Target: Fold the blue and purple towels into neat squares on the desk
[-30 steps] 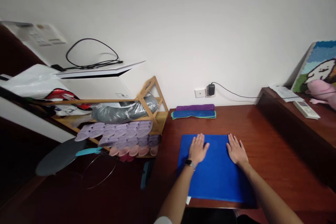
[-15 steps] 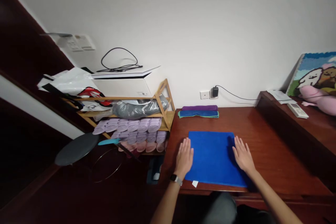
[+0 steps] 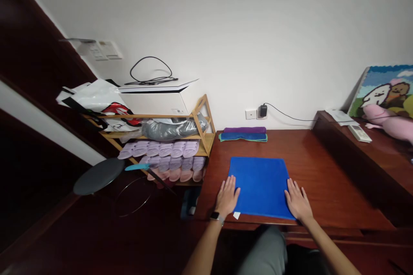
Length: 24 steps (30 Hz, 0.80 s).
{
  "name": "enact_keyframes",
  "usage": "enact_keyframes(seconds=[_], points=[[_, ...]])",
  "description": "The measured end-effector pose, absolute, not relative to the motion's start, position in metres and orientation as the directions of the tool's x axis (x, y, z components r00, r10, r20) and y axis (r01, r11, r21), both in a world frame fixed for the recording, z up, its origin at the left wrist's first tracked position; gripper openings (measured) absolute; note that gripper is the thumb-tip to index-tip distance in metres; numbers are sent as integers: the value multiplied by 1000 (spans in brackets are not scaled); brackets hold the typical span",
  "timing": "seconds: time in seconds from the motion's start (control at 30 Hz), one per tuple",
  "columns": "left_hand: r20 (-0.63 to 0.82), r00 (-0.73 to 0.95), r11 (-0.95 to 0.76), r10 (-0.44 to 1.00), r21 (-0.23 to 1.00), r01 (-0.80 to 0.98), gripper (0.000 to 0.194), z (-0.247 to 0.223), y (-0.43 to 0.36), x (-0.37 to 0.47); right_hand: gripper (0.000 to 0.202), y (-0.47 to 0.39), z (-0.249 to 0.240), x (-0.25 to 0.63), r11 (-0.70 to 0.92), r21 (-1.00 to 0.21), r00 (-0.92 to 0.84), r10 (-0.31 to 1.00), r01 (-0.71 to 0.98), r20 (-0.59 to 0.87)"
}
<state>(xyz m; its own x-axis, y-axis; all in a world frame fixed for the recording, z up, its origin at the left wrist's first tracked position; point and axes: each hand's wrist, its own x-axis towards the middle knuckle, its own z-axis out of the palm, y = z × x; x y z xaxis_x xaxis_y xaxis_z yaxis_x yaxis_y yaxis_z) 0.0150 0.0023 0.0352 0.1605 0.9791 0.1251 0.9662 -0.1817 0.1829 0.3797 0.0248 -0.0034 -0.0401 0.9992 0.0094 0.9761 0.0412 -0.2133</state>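
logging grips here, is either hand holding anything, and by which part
Nothing is held: the left hand and right hand are open, palms down, at opposite side edges of the blue cloth.

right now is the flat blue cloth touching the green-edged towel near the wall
Apart. The head view shows it: a strip of brown table lies between the flat blue cloth and the green-edged towel.

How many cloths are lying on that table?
3: the spread blue cloth between the left hand and right hand, the green-edged cloth near the wall, and the purple cloth just behind it. More could be hidden there.
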Motion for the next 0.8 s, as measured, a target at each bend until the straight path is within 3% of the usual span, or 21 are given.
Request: enact_keyframes(seconds=[0.13,0.23,0.33,0.47,0.63,0.8], points=[[167,77,-97,983,119,988,58,35,-7,-26,70,25,9,374,35,-203,-40,999,978,-24],[262,3,-45,965,153,987,57,35,-20,-30,68,24,24,367,10,-205,-17,999,979,-33],[384,-32,-59,923,223,973,53,31,-50,-26,64,8,34,366,18,-228,7,994,974,108],[402,117,-222,908,226,949,52,22,-95,-22,52,-40,23,376,238,-267,-136,927,934,350],[326,277,-350,904,191,917,62,29,-101,-12,49,-91,3,397,400,-247,-294,880,883,374],[335,285,-359,898,185,915,46,30,-91,-16,65,-95,9,406,449,-197,-357,857,871,372]])
